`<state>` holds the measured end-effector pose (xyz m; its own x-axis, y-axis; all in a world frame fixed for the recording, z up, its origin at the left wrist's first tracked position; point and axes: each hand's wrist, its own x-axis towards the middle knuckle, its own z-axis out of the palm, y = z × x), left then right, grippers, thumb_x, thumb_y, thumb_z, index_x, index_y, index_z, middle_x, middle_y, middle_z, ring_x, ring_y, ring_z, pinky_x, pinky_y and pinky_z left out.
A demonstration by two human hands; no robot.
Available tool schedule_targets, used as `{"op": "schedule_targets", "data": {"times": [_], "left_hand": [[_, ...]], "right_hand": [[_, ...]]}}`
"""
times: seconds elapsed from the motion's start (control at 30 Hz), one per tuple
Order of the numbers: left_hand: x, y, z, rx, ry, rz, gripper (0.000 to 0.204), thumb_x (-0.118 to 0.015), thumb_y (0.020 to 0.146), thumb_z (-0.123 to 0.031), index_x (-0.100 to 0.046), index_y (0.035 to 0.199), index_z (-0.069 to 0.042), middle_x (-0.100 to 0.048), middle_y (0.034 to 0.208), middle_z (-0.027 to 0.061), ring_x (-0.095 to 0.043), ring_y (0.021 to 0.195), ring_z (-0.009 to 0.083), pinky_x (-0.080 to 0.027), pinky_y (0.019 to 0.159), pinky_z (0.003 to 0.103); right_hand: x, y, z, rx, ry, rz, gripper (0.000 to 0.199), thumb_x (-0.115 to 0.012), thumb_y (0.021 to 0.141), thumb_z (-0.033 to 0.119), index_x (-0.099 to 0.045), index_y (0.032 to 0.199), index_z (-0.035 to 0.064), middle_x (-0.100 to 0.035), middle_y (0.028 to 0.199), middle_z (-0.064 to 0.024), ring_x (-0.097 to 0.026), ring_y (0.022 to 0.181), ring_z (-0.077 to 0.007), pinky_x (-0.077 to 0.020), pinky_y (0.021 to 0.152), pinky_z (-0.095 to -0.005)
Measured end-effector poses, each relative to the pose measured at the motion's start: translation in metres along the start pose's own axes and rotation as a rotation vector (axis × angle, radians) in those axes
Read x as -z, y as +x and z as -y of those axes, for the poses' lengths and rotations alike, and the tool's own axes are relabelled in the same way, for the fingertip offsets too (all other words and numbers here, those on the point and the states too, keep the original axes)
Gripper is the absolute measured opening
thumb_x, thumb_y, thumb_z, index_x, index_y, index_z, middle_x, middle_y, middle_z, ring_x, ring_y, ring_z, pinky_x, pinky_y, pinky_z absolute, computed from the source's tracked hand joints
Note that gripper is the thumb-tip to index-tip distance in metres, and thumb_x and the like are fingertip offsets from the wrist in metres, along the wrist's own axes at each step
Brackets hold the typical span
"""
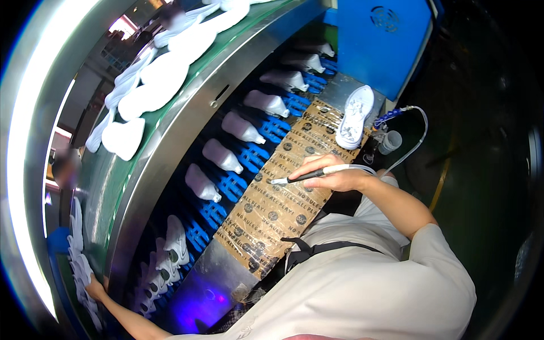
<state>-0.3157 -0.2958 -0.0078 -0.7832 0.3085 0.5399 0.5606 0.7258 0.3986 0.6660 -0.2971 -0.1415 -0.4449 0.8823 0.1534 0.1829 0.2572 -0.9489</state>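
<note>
Right hand (331,174): wrapped around black-handled tool (306,175), above cardboard-covered surface (263,218)
Left hand (95,287): at white pieces (79,255), cannot tell if gripping
White shoe (356,119): resting on surface

The head camera, left of a side-by-side pair, looks steeply down and forward from above the near edge of the bench (266,207). It sits closest to the wearer's shirt (385,283), which swells across the lower right; the bench lies farther off, slanting from its left end, low in view, to its right end, higher up. Past the bench's far edge the view reaches a conveyor (170,153) and a long lamp (22,170) bowed along the left rim by the fisheye lens. It takes in both the right hand (326,174) and left hand (95,288).
</note>
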Motion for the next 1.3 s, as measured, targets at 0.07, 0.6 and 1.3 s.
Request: {"op": "schedule_targets", "data": {"times": [0.07,0.6,1.3], "left_hand": [[0.016,-0.061,-0.065,0.027,-0.356,0.013,0.087,-0.064,0.093,-0.053,-0.038,0.150,0.008,-0.046,0.150,0.0310,-0.052,0.131,0.0490,-0.043,0.110,0.061],[0.100,-0.618,-0.326,0.484,-1.820,1.839,0.071,-0.036,0.100,-0.047,-0.044,0.146,0.007,-0.059,0.133,0.0262,-0.063,0.112,0.0384,-0.054,0.097,0.051],[0.103,-0.732,-0.362,0.321,-1.492,1.759,0.071,-0.023,0.108,-0.064,-0.043,0.151,-0.011,-0.056,0.144,0.0128,-0.057,0.130,0.0280,-0.047,0.112,0.043]], "right_hand": [[0.005,-0.008,0.000,0.004,0.004,-0.069,0.032,-0.072,0.091,0.016,-0.076,0.123,0.0124,-0.072,0.112,-0.0110,-0.064,0.104,-0.0256,-0.0493,0.094,-0.0358],[-0.021,-0.039,-0.016,0.122,0.883,-0.450,0.030,-0.071,0.093,0.014,-0.071,0.118,-0.0015,-0.063,0.083,0.0003,-0.051,0.072,-0.0057,-0.0420,0.065,-0.0211],[-0.028,-0.042,0.012,0.283,-0.108,-0.398,0.029,-0.074,0.087,0.003,-0.077,0.115,0.0022,-0.075,0.101,-0.0131,-0.070,0.088,-0.0193,-0.0565,0.078,-0.0303]]}}
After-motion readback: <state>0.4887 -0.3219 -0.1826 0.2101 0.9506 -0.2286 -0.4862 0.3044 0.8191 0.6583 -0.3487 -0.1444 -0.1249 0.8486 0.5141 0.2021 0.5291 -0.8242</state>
